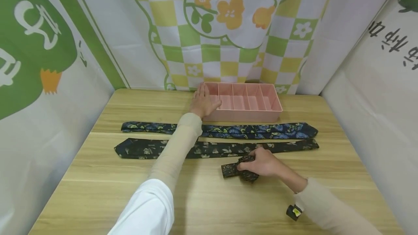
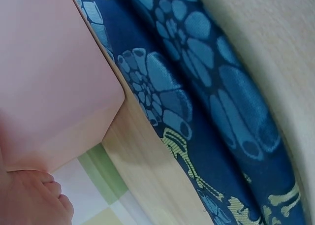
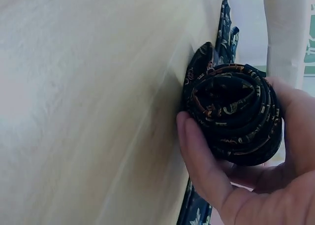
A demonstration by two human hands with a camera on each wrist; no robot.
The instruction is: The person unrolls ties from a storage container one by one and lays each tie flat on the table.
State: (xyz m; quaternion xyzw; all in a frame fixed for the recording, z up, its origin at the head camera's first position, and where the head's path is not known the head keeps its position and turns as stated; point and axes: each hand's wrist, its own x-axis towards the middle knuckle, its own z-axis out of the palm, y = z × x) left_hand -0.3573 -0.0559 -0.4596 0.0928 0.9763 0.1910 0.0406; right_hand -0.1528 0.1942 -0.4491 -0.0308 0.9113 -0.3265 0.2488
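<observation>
My right hand point(image 1: 263, 162) grips a dark patterned necktie point(image 3: 231, 116) wound into a thick roll, its coils showing in the right wrist view. A short flat end of this tie point(image 1: 230, 170) sticks out to the left, low over the table. My left hand point(image 1: 203, 101) rests on the left end of a pink divided box point(image 1: 241, 115), fingers spread and thumb over the front rim. Between that box and the rolled tie lie two ties stretched lengthwise: a blue floral necktie point(image 1: 254, 131) behind, a black floral necktie point(image 1: 140, 148) in front, partly under my left forearm.
The light wooden table point(image 1: 107, 195) has its back edge against a checked, flowered curtain point(image 1: 202, 57). Printed cloth hangs along both sides. A small black object with a yellow-green patch point(image 1: 294, 212) shows beside my right sleeve.
</observation>
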